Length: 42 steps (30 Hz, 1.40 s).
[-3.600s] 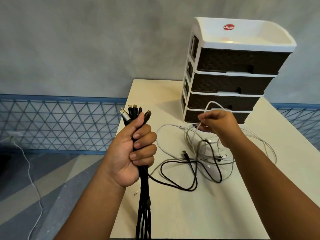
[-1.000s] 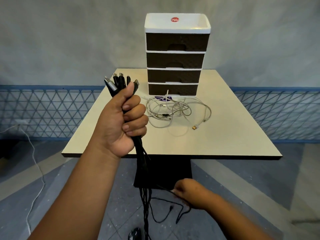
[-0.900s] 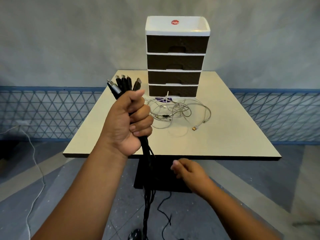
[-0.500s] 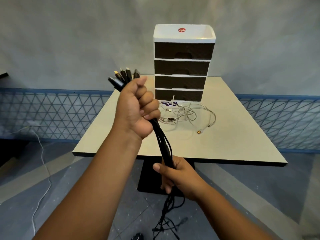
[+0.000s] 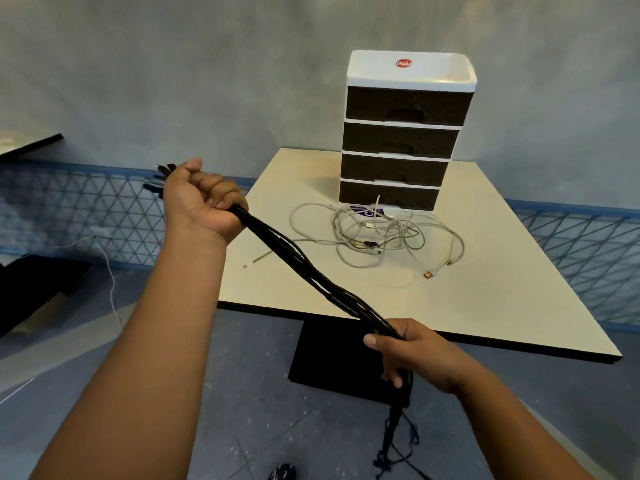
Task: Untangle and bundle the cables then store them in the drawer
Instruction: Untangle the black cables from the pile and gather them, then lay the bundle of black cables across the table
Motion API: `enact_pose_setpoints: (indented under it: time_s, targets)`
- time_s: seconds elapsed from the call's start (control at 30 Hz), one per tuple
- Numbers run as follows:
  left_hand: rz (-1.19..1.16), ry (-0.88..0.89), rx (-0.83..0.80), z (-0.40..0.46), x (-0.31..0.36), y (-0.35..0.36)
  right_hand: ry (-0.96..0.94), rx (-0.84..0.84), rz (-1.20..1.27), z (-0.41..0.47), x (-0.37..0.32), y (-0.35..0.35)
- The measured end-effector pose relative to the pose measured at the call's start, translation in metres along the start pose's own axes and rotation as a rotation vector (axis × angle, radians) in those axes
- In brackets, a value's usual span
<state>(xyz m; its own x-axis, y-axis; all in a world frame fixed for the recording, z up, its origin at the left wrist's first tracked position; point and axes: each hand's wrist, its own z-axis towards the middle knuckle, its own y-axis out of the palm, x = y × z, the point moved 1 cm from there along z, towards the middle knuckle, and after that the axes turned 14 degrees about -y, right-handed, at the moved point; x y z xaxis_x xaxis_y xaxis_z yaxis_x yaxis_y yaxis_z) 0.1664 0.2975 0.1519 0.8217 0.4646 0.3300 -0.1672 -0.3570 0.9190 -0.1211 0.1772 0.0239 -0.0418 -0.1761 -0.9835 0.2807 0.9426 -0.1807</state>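
Observation:
A bundle of black cables (image 5: 311, 271) stretches diagonally between my two hands. My left hand (image 5: 201, 202) is clenched around the bundle near its plug ends, which stick out to the left of the fist. My right hand (image 5: 405, 351) grips the same bundle lower down, in front of the table edge; the loose tails hang from it to the floor. A tangle of white cables (image 5: 377, 237) lies on the cream table (image 5: 485, 299), in front of a white drawer unit (image 5: 405, 133) with several dark brown drawers, all shut.
The table stands on a black pedestal base (image 5: 332, 362) on a grey floor. A blue lattice fence (image 5: 79, 209) runs behind. A white cord (image 5: 107, 265) trails on the floor at left, beside a dark table edge (image 5: 31, 143).
My right hand, shut on the black bundle, has slid down and to the right, pulling it taut. My left hand tilted the plug ends leftward. The view has shifted left.

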Motion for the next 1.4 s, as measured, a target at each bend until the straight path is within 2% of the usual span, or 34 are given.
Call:
enact_pose_setpoints:
  time_s: [0.2,0.4,0.57,0.67,0.8,1.07,1.17,1.23,1.3,1.37,1.4]
  targets:
    - [-0.164,0.028,0.199,0.032,0.043,-0.057,0.096,0.064,-0.172,0.009,-0.007,-0.051]
    - [-0.186,-0.018,0.31,0.072,0.063,-0.105,0.173,0.224,-0.628,0.049,-0.015,-0.09]
    - [-0.158,-0.047,0.367,0.11,0.085,-0.147,0.309,0.334,-0.984,0.106,0.006,-0.069]
    - [-0.147,-0.064,0.42,0.127,0.1,-0.173,0.342,0.393,-1.061,0.128,0.025,-0.049]
    - [-0.053,-0.118,0.486,0.142,0.125,-0.209,0.387,0.358,-1.132,0.157,0.045,-0.027]
    - [0.107,-0.305,0.603,0.145,0.148,-0.268,0.308,0.412,-1.237,0.178,0.057,0.002]
    - [0.298,-0.464,0.568,0.138,0.152,-0.286,0.327,0.417,-1.241,0.178,0.057,0.003]
    - [0.601,-0.576,0.61,0.127,0.163,-0.293,0.333,0.425,-1.235,0.179,0.057,0.002]
    - [0.957,-0.663,0.727,0.114,0.175,-0.29,0.327,0.436,-1.236,0.179,0.058,0.002]
    - [1.302,-0.591,0.896,0.108,0.19,-0.28,0.308,0.445,-1.244,0.179,0.059,0.003]
    - [1.489,-0.482,1.0,0.11,0.197,-0.272,0.3,0.449,-1.248,0.179,0.06,0.002]
